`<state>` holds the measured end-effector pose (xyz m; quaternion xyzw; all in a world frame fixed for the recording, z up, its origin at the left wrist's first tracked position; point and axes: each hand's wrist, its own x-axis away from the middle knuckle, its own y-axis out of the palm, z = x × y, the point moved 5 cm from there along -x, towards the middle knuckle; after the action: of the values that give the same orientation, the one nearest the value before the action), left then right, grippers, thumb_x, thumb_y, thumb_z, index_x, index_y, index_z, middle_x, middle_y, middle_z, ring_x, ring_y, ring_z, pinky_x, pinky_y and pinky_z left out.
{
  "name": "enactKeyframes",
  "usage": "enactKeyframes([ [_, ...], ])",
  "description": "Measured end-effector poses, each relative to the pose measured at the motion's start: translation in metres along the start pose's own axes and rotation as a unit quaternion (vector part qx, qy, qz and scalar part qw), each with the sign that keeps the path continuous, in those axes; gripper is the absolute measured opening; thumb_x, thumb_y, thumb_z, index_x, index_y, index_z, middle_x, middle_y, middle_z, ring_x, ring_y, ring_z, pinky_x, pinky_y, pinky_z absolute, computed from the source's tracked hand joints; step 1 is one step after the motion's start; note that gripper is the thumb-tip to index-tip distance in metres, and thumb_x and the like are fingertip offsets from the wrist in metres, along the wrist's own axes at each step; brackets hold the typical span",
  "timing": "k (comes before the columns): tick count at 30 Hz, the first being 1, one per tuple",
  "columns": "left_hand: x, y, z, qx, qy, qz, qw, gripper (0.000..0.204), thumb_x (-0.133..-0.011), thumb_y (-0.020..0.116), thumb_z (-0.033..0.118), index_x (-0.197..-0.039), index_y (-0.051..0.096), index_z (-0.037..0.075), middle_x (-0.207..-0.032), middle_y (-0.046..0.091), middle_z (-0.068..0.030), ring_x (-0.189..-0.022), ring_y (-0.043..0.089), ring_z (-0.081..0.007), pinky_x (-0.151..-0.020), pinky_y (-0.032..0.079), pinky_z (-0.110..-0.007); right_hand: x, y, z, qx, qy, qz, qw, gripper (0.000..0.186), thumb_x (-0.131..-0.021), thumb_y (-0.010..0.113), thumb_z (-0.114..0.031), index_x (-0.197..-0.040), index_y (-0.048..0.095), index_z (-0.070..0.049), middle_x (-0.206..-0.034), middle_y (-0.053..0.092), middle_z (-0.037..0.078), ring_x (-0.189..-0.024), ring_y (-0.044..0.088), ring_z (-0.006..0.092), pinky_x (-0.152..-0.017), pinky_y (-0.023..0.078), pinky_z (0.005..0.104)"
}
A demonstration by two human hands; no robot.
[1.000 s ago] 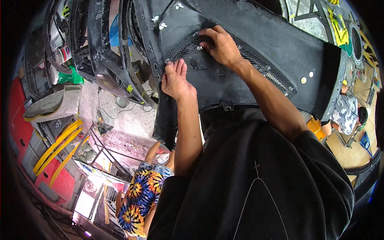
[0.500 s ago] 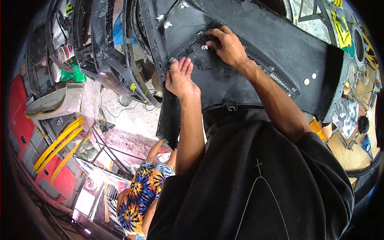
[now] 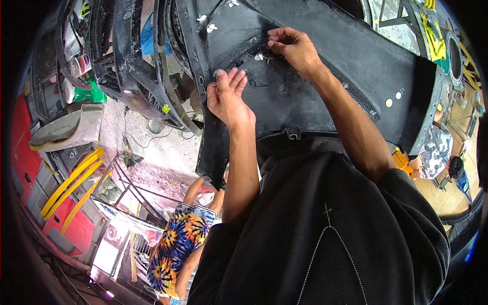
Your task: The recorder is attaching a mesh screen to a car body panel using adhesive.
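A large black molded car bumper point(image 3: 315, 30) lies in front of me, and a strip of black mesh point(image 3: 364, 104) runs across it at a slant. My left hand point(image 3: 230, 99) is palm up at the strip's left end, with thumb and fingers closed around its edge. Farther right, my right hand point(image 3: 296, 50) pinches the mesh's upper edge between thumb and fingertips. Between the hands the mesh is tilted and looks narrow. White putty-like dabs point(image 3: 211, 28) are stuck to the bumper, one of them point(image 3: 259, 57) right below my right fingertips.
More dark bumpers point(image 3: 133, 66) stand at the left. A person in a tie-dye shirt point(image 3: 178, 244) is at the lower left, near yellow strips point(image 3: 72, 180) and red panels point(image 3: 71, 226). Two pale round discs point(image 3: 389, 102) lie on the bumper's right part. A cable point(image 3: 137, 142) crosses the floor.
The mesh between my hands has tilted and shows less of its face. My right hand has shifted slightly right and up; the left has moved slightly left, its fingers more curled.
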<state>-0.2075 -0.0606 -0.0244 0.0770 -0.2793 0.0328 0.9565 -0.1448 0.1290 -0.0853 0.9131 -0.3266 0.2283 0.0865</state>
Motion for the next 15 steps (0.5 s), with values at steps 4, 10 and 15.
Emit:
enactKeyframes([
  [4,0.002,0.003,0.001,0.004,-0.003,0.008,1.000,0.025,-0.097,0.065,0.021,-0.102,0.054,0.000,-0.095,0.070,-0.0191,-0.079,0.071,-0.0233,-0.072,0.060,-0.032,-0.004,0.000,-0.008,-0.036,-0.002,0.010,0.999,0.023,-0.090,0.070,-0.003,-0.113,0.068,0.001,-0.095,0.070,0.003,-0.088,0.064,0.0100,-0.083,0.052,0.0242],
  [10,0.011,0.008,0.005,0.008,-0.004,-0.011,1.000,0.027,-0.097,0.066,0.023,-0.105,0.054,0.000,-0.093,0.069,-0.0169,-0.076,0.070,-0.0232,-0.071,0.059,-0.033,-0.007,-0.002,-0.014,-0.061,0.038,-0.009,0.997,0.025,-0.092,0.068,0.000,-0.116,0.067,0.001,-0.100,0.068,0.004,-0.093,0.065,0.0116,-0.089,0.053,0.0244],
  [15,0.014,0.002,0.008,0.046,-0.018,-0.070,0.996,0.035,-0.099,0.064,0.029,-0.112,0.053,-0.002,-0.105,0.067,-0.0183,-0.091,0.069,-0.0260,-0.082,0.058,-0.038,-0.011,-0.011,-0.029,-0.195,0.009,-0.063,0.979,0.024,-0.091,0.066,0.003,-0.114,0.068,0.000,-0.099,0.068,0.003,-0.094,0.064,0.0102,-0.087,0.052,0.0228],
])
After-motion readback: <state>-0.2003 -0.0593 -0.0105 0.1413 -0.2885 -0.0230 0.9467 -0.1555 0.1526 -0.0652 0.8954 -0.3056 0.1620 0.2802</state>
